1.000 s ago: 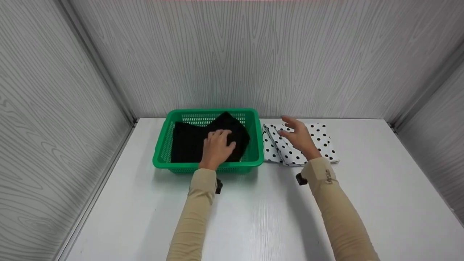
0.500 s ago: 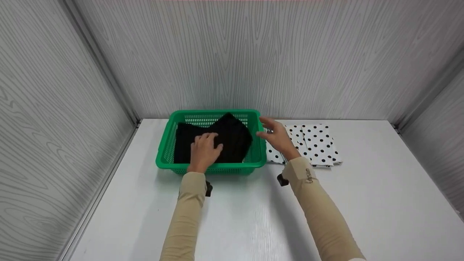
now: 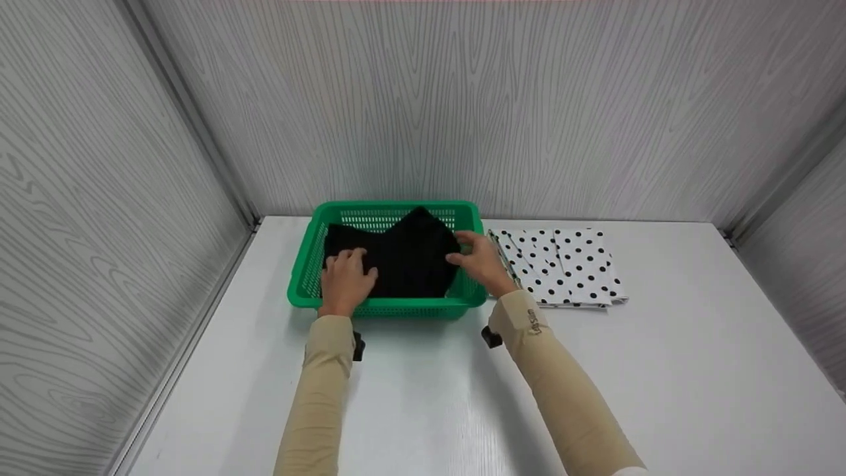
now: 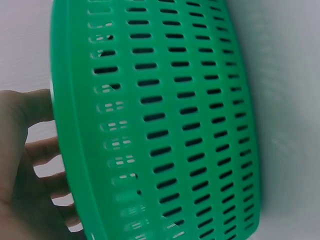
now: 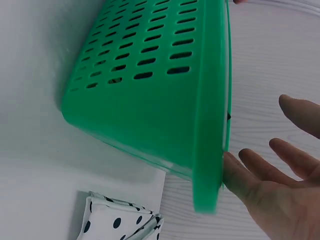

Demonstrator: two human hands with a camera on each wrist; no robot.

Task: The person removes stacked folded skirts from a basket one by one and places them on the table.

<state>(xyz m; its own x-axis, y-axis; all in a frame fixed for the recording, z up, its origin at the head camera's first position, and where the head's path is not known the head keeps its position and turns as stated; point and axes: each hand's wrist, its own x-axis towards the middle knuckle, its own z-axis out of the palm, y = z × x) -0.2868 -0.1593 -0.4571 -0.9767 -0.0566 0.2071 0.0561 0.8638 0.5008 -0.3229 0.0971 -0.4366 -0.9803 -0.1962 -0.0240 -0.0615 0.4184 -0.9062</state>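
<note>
A green plastic basket (image 3: 386,307) with slotted walls stands on the white table, and a black cloth (image 3: 413,261) lies in it with one corner peaked at the back. Over the cloth's front left part is my left hand (image 3: 345,284), fingers loosely bent. In the left wrist view its fingers (image 4: 42,107) are partly hidden by the basket's rim. My right hand (image 3: 486,264) reaches over the right rim, thumb and fingers apart near the cloth's right edge. The right wrist view shows those fingers (image 5: 262,167) spread above the rim. Whether either hand touches the cloth cannot be told.
To the right of the basket lies a folded white cloth with black dots (image 3: 581,268). Grey wood-patterned panels (image 3: 423,106) enclose the white table (image 3: 423,410) at the back and both sides.
My right hand has moved left from above the dotted cloth to the basket's right rim. My left hand has shifted left over the black cloth.
</note>
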